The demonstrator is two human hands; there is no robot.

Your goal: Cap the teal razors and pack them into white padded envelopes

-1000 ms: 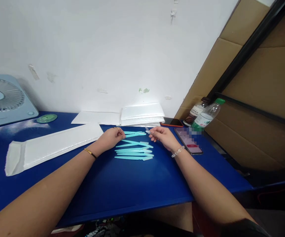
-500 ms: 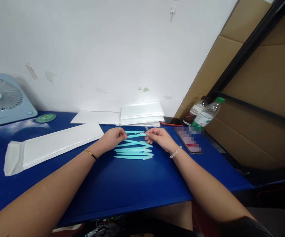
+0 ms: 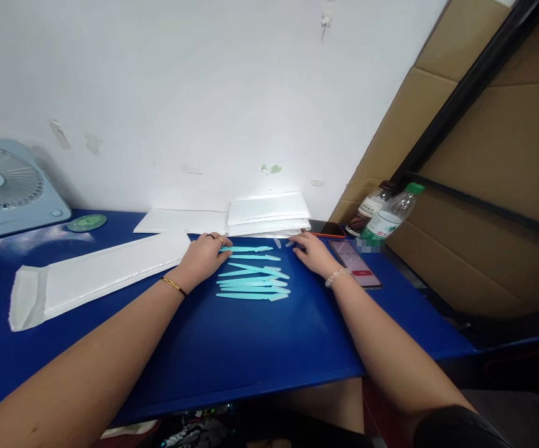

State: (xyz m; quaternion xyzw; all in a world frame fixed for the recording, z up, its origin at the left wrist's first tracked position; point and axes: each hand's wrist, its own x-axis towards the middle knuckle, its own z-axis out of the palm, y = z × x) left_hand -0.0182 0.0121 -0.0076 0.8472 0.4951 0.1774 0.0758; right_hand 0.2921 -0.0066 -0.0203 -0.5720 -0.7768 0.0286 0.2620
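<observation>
Several turquoise eyebrow razors (image 3: 253, 296) lie roughly parallel on the blue table, some of them crossing. My left hand (image 3: 203, 254) is at the far end of the row, thumb and fingers closed round the handle end of the farthest razor (image 3: 251, 249). Just below that one lies another razor (image 3: 257, 257), untouched. On the right, my right hand (image 3: 314, 252) rests low over the table with its fingers apart. By its fingertips is a small clear blade cap (image 3: 290, 243); I cannot make out whether they touch. A second clear cap (image 3: 277, 243) lies beside it.
White padded mailers (image 3: 269, 211) are stacked against the wall, and a long padded mailer (image 3: 115, 274) lies to the left. A fan (image 3: 17, 186) and a green disc (image 3: 87, 223) stand farther left. Phones (image 3: 356, 264) and bottles (image 3: 388, 218) are at the right.
The razor held between both hands now lies on the table. My left hand has moved slightly away and left to the farthest razor; my right hand has moved right, beside the clear caps.
</observation>
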